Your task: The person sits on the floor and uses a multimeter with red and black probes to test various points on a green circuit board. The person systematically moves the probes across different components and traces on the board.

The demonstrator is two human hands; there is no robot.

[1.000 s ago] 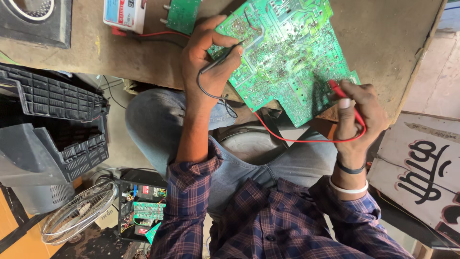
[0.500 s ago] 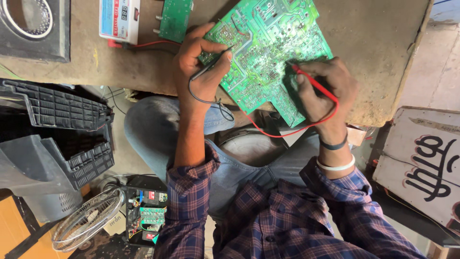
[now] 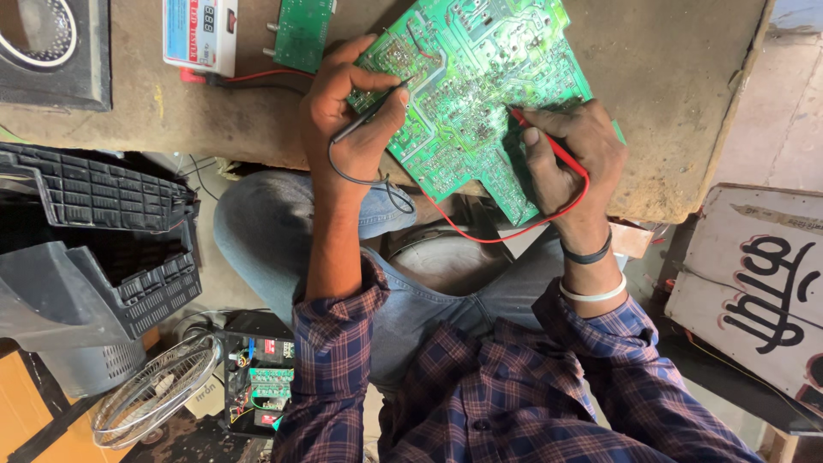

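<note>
Worn brown desk (image 3: 669, 103) fills the top of the view, its near edge running across above the person's lap. On it lies a large green board (image 3: 480, 94), solder side up, tilted so its long axis runs from the upper left down toward the lower right, where its near corner overhangs the desk edge.

Left hand (image 3: 356, 116) rests at the board's left edge. Its fingers (image 3: 377, 81) are closed in a pen grip on a black probe (image 3: 373, 111), which points up and to the right, its tip touching the board. A black lead loops down from it below the hand.

Right hand (image 3: 570, 159) lies on the board's lower right part. Its fingers (image 3: 536, 141) are pinched shut on a red probe (image 3: 549, 146), which points up and to the left, tip on the board near its middle. A red lead (image 3: 506, 236) curves down under the wrist and back along the board's lower edge.

At the desk's far left sit a white tester (image 3: 197, 34) and, just beside it, a small green board (image 3: 300, 34). Below on the left stand dark plastic casings (image 3: 94, 240), a wire fan guard (image 3: 154, 390) and a black unit with circuits (image 3: 261, 369). A painted white sign (image 3: 754, 291) stands on the right.
</note>
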